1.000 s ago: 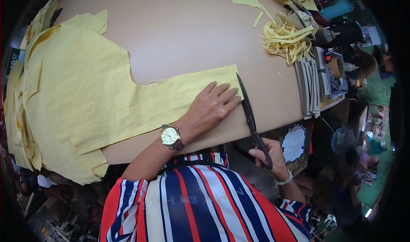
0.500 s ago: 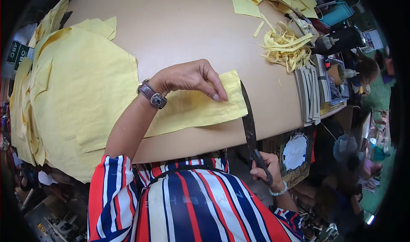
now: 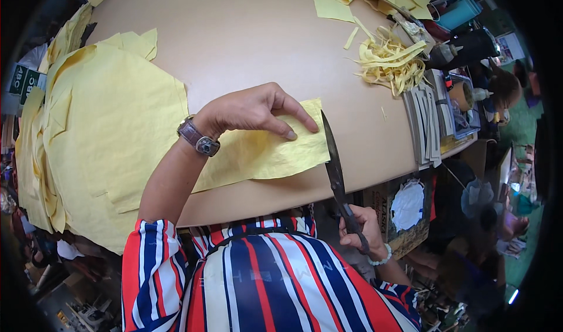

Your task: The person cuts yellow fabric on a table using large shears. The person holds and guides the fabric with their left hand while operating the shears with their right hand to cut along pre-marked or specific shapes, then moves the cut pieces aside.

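A yellow strip of sheet material (image 3: 264, 159), like fabric, lies across the near part of the table and its free end points right. My left hand (image 3: 252, 110), with a watch on its wrist, rests over that end. Its thumb and index finger are apart, tips on the material. My right hand (image 3: 365, 222) grips the handles of dark scissors (image 3: 335, 179) below the table edge. Their blades look closed and point away from me along the strip's right end. Larger yellow sheets (image 3: 129, 121) lie to the left, partly under my left forearm.
A heap of thin yellow strips (image 3: 390, 62) sits at the right on the tan table (image 3: 234, 45). Beyond it lie more yellow pieces (image 3: 334, 4). Grey flat strips (image 3: 422, 124) are stacked by a clear tray (image 3: 463, 118) at the right edge. A person (image 3: 504, 89) is farther right.
My left thumb and index finger have spread apart. The scissors have tilted slightly, their tip shifting left and staying beside the strip's end. The view has shifted a little.
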Demonstrator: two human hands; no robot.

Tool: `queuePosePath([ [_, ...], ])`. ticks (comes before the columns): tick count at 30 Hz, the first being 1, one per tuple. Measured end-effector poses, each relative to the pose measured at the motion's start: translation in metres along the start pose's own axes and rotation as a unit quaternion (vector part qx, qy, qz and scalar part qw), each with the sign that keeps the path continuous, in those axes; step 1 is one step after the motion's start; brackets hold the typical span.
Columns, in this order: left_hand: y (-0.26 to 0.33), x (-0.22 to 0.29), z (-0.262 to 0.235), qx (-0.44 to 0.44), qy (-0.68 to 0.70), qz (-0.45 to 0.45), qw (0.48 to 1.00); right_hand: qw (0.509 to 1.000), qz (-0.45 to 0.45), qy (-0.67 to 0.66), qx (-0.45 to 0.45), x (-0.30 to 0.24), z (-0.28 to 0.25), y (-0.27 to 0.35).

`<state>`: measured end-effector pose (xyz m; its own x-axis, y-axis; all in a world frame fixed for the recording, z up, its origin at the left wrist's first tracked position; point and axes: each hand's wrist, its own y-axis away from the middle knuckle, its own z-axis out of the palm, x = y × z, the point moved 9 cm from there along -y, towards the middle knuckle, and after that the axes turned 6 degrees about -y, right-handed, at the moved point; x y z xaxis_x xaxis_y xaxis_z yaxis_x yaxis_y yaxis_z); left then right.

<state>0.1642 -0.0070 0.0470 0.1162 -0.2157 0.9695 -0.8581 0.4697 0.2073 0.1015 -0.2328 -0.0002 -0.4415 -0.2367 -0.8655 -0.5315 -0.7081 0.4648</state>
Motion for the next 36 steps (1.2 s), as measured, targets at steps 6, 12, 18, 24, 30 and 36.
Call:
queuePosePath([
  [6, 0.003, 0.003, 0.001, 0.001, 0.004, 0.014, 1.000, 1.000, -0.011, 0.004, -0.001, 0.003, 0.000, -0.002],
  [12, 0.008, 0.011, 0.001, 0.001, 0.000, 0.029, 1.000, 1.000, -0.018, 0.023, 0.005, -0.002, 0.003, -0.004],
  [18, 0.009, 0.008, 0.001, -0.008, 0.008, 0.025, 1.000, 0.997, -0.020, 0.077, 0.015, -0.005, 0.003, -0.004],
  [24, 0.008, 0.004, 0.001, -0.009, 0.012, 0.014, 1.000, 0.993, -0.029, 0.109, 0.028, -0.006, 0.002, -0.002],
  [30, 0.006, 0.002, 0.002, -0.011, 0.013, 0.012, 1.000, 0.993, -0.025, 0.108, 0.033, -0.003, 0.002, 0.000],
  [36, 0.007, 0.000, 0.001, -0.009, 0.006, 0.004, 1.000, 0.995, 0.010, 0.083, 0.056, 0.010, -0.001, 0.003],
])
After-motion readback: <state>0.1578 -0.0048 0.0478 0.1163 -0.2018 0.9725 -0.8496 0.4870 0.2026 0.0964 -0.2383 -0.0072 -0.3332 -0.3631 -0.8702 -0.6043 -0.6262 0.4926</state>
